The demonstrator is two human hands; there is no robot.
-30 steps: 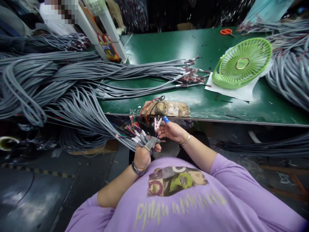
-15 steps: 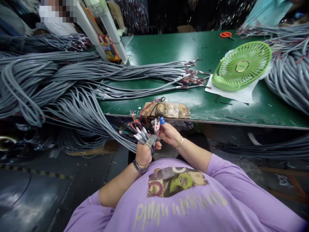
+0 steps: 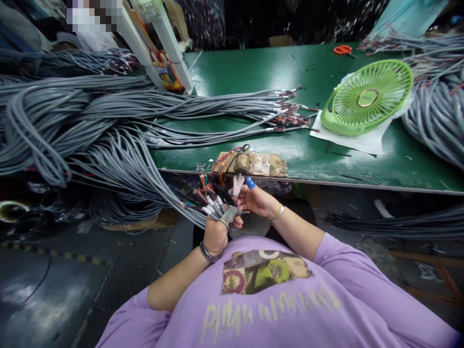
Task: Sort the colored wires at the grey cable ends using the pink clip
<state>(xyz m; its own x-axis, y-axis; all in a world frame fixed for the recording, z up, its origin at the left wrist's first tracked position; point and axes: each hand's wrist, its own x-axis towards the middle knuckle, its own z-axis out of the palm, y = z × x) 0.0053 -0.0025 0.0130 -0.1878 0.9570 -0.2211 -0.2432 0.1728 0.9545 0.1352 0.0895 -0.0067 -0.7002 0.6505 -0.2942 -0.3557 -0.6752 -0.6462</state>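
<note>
My left hand (image 3: 215,235) is closed round a bunch of grey cables (image 3: 213,209), whose ends point up and left with white sleeves and thin coloured wires (image 3: 203,186). One cable end (image 3: 229,215) lies across the top of this hand, its thin wires fanning out to the right. My right hand (image 3: 261,201) wears a blue finger cap (image 3: 250,182) and pinches at these thin wires; the exact contact is too small to see. Beside its fingertips stands a pale pink clip-like piece (image 3: 238,185), blurred. Whether the hand touches it I cannot tell.
A taped wooden block (image 3: 266,165) with red and black leads sits at the edge of the green table (image 3: 232,77). Grey cable bundles (image 3: 119,108) spread over the left side. A green fan (image 3: 368,98) and orange-handled scissors (image 3: 342,50) are on the right.
My right hand has moved slightly right and the blue cap is farther from the pink piece. The thin wires at the cable end now show more clearly. My left hand keeps its hold.
</note>
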